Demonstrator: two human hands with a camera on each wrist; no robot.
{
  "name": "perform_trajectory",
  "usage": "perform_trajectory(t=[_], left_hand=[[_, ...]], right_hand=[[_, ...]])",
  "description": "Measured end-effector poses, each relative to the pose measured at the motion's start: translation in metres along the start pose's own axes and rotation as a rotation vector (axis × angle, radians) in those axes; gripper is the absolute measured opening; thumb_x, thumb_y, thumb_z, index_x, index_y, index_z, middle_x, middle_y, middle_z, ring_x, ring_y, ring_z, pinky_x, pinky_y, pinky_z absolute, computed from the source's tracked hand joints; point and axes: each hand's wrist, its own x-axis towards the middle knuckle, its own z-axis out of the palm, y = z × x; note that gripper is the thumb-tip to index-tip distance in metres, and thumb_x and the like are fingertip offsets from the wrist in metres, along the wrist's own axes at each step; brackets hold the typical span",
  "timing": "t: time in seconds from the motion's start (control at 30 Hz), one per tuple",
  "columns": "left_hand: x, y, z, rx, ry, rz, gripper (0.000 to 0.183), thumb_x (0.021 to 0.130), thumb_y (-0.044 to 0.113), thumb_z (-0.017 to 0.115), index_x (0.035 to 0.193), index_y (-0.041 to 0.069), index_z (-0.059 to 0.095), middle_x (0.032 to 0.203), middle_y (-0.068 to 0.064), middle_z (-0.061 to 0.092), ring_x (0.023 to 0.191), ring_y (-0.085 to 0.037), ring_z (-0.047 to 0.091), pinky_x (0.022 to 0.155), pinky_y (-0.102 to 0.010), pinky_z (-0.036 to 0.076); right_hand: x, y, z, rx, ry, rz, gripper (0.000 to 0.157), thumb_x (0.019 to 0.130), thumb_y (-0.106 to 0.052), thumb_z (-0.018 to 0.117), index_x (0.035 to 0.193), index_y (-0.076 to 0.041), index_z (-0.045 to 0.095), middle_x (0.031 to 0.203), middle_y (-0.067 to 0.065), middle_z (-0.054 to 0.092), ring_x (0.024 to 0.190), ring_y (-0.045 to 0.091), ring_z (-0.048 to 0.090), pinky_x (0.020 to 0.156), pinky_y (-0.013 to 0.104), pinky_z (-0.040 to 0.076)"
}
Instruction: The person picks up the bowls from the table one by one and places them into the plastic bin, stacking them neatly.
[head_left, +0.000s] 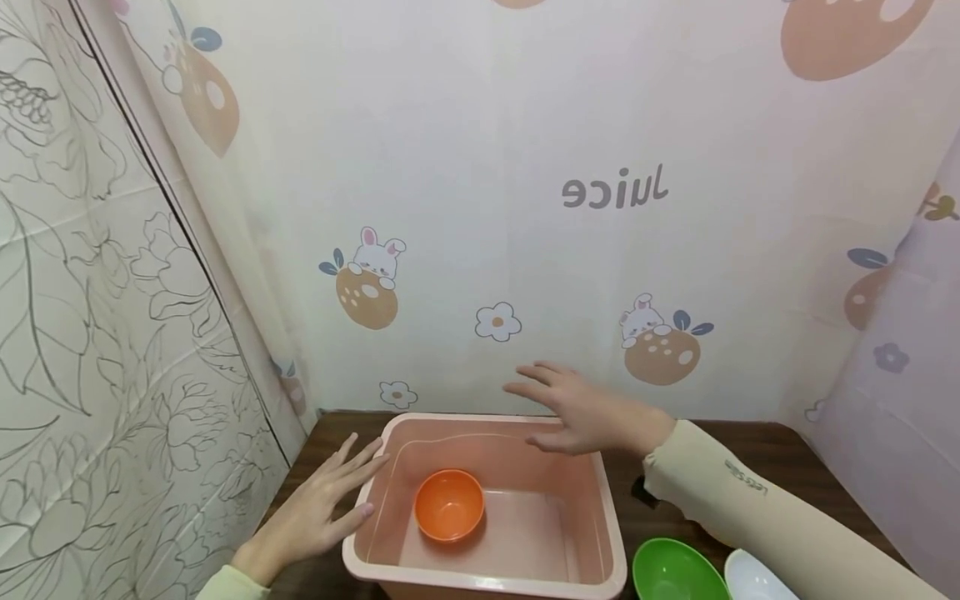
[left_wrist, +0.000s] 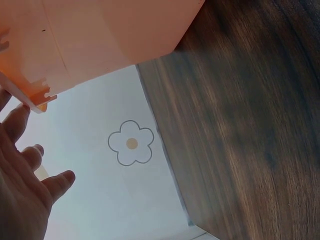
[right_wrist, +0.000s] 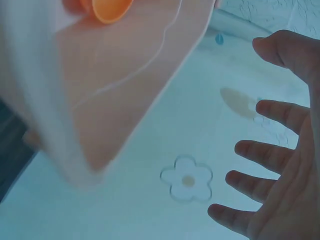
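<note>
A pink plastic basin stands on the table with an orange bowl inside, toward its left. My left hand rests at the basin's left rim, fingers spread; in the left wrist view its fingertips are right at the rim. My right hand is raised over the basin's far right corner with its fingers apart and holding nothing. In the right wrist view those spread fingers stand away from the basin wall.
Right of the basin sit a green bowl and a white bowl, partly behind the right sleeve. The dark wooden table ends at a curtain printed with rabbits and flowers. A floral curtain hangs at left.
</note>
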Motion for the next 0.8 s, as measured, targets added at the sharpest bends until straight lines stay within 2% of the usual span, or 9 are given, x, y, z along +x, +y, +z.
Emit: perform_trajectory(t=[0.27, 0.5, 0.63, 0.73, 0.8], left_hand=[[-0.001, 0.000, 0.000, 0.002, 0.014, 0.001, 0.063, 0.094, 0.032, 0.071, 0.153, 0.022, 0.051, 0.162, -0.003, 0.044, 0.155, -0.038, 0.029, 0.122, -0.013, 0.000], [-0.002, -0.001, 0.002, -0.002, 0.019, 0.007, 0.064, 0.094, 0.032, 0.071, 0.153, 0.021, 0.051, 0.162, -0.004, 0.045, 0.156, -0.037, 0.028, 0.123, -0.013, 0.001], [-0.002, -0.001, 0.002, -0.001, 0.021, 0.000, 0.064, 0.094, 0.032, 0.071, 0.153, 0.022, 0.051, 0.162, -0.003, 0.044, 0.155, -0.037, 0.028, 0.123, -0.014, 0.002], [-0.002, -0.001, 0.002, 0.006, 0.017, -0.009, 0.064, 0.094, 0.032, 0.071, 0.153, 0.022, 0.051, 0.163, -0.001, 0.044, 0.156, -0.037, 0.028, 0.125, -0.023, 0.010], [-0.001, -0.001, 0.001, 0.012, 0.011, -0.013, 0.064, 0.094, 0.033, 0.071, 0.153, 0.023, 0.051, 0.163, 0.000, 0.043, 0.156, -0.037, 0.028, 0.126, -0.038, 0.022]], right_hand=[[-0.029, 0.023, -0.011, -0.030, 0.138, 0.074, 0.070, 0.090, -0.043, 0.075, 0.151, -0.017, 0.052, 0.155, 0.021, 0.048, 0.140, 0.044, 0.049, 0.107, 0.064, 0.047], [-0.055, 0.042, -0.016, -0.015, 0.196, 0.175, 0.073, 0.088, -0.039, 0.078, 0.152, -0.018, 0.050, 0.156, 0.021, 0.047, 0.139, 0.044, 0.049, 0.102, 0.067, 0.049], [-0.072, 0.055, -0.018, -0.032, 0.227, 0.195, 0.074, 0.087, -0.038, 0.079, 0.152, -0.015, 0.050, 0.154, 0.023, 0.048, 0.137, 0.046, 0.050, 0.100, 0.070, 0.048], [-0.086, 0.065, -0.017, -0.046, 0.248, 0.203, 0.075, 0.086, -0.038, 0.080, 0.150, -0.012, 0.052, 0.152, 0.025, 0.049, 0.135, 0.047, 0.050, 0.098, 0.072, 0.049], [-0.095, 0.071, -0.015, -0.056, 0.264, 0.200, 0.076, 0.084, -0.037, 0.081, 0.149, -0.010, 0.052, 0.151, 0.024, 0.050, 0.134, 0.047, 0.051, 0.095, 0.071, 0.051]])
